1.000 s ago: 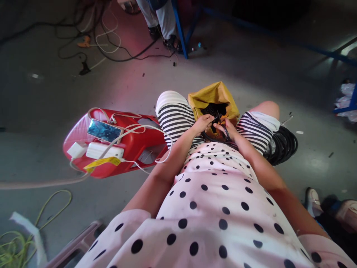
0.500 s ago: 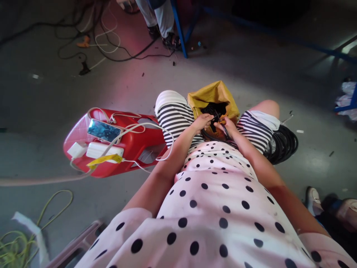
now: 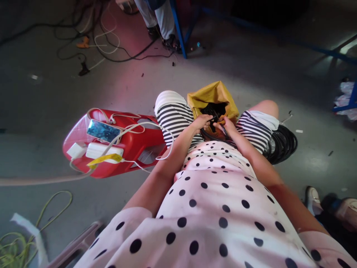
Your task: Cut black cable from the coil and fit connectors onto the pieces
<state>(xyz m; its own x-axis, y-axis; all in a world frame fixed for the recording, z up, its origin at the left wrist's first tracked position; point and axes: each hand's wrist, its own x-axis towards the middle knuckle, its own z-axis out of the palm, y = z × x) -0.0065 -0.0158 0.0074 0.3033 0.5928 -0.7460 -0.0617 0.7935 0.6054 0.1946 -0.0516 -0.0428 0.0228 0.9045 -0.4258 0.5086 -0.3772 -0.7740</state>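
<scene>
Between my knees stands an open yellow bag with dark pieces inside. At its near edge, my left hand is closed on a black cable. My right hand is closed beside it, with a black loop, perhaps a cable or a tool handle, running through its fingers. The hands are close together, and a thin dark piece lies between their fingertips. Black cable curves below them across my lap. The small parts at the fingertips are too small to make out.
On my left, a red plastic stool carries a phone, a white power strip and cords. Coiled black cable lies by my right knee. Another person's legs stand ahead; shoes show at lower right.
My right hand's fingers and the black loop in them have shifted slightly. My left hand stays almost in place.
</scene>
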